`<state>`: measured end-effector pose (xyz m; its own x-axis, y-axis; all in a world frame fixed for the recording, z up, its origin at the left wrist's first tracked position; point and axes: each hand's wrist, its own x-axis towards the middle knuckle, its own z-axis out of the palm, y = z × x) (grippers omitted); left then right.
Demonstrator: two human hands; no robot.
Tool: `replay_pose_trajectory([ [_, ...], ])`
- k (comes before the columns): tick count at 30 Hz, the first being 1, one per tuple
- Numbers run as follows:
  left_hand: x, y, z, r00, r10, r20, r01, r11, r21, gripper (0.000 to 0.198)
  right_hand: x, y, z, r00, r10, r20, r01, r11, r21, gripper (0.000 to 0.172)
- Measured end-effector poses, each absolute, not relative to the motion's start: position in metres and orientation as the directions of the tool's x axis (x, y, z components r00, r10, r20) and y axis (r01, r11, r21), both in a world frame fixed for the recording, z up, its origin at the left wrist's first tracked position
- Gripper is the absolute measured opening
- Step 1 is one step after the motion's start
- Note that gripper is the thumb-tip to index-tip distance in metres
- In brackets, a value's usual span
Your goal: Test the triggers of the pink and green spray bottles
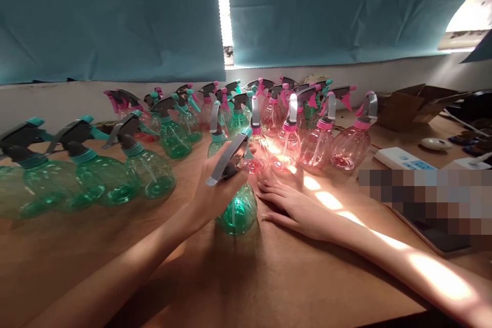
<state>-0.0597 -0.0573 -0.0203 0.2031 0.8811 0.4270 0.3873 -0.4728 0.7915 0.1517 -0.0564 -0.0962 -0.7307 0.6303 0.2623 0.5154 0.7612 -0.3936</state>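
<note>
My left hand (221,184) is closed round the neck of a green spray bottle (239,212), just under its grey and teal trigger head. The bottle stands upright on the wooden table, or very near its surface. Flat on the table to the right of it lies my right hand (294,207), fingers stretched out and holding nothing. Beyond my hands is a row of clear pink spray bottles (317,148) with pink collars and grey heads. Another green spray bottle (217,143) is partly hidden behind my left hand.
Several green spray bottles (149,174) line the left side. More pink and green bottles (272,113) crowd the back by the wall. On the right are a cardboard box (415,107), a white power strip (403,158), a computer mouse (435,144) and a blurred-out patch over a dark flat object (438,238).
</note>
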Motion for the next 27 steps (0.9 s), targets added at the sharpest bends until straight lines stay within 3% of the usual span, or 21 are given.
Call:
replay_pose_trajectory([
  [12,-0.0572,-0.0621,-0.0189,0.164,0.847,0.505,0.454,-0.519,0.724,0.023,0.1530,-0.0539,-0.1024,-0.742,0.610,0.277,0.496,0.778,-0.385,0.048],
  [27,-0.0573,-0.0625,-0.0194,0.169,0.861,0.479,0.488,-0.496,0.719,0.035,0.1520,-0.0574,-0.0929,-0.744,0.615,0.263,0.515,0.778,-0.361,0.047],
])
